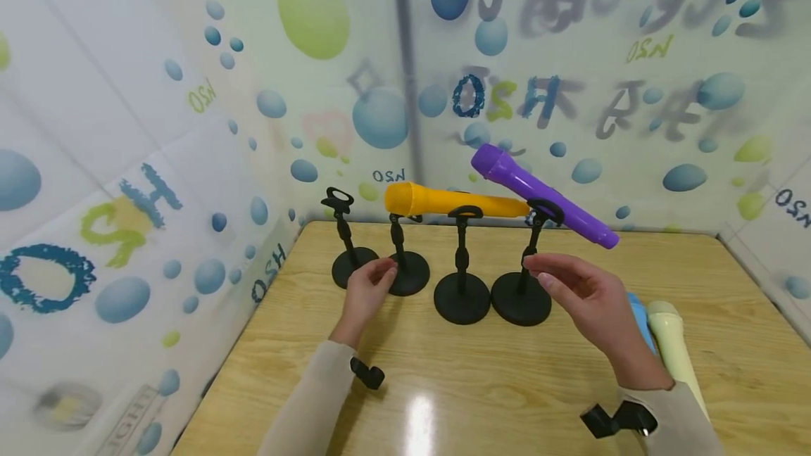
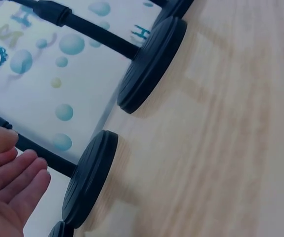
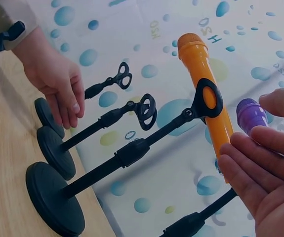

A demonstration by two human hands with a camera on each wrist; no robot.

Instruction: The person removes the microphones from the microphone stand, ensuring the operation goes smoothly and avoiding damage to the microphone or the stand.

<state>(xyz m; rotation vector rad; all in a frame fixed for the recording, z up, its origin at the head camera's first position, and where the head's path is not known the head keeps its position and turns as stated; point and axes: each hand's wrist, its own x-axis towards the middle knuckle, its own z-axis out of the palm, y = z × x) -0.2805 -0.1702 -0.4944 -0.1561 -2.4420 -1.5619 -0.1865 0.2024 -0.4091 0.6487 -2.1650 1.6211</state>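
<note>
My left hand (image 1: 366,295) is beside the second black microphone stand (image 1: 412,279), fingers loosely bent near its pole and holding nothing. In the right wrist view its fingers hang close to the stands. An orange microphone (image 1: 456,203) lies nearly level in the clip of the third stand (image 1: 462,299). The fourth stand (image 1: 521,305) bears a purple microphone (image 1: 538,192), tilted with its head up to the left. My right hand (image 1: 589,305) hovers just right of that stand, below the purple microphone, with relaxed fingers around nothing.
The first stand (image 1: 351,267) at the far left has no microphone in its clip. A cream microphone (image 1: 674,343) and a blue one (image 1: 641,319), partly hidden by my right hand, lie on the wooden table (image 1: 481,385). A patterned curtain (image 1: 355,13) rises behind.
</note>
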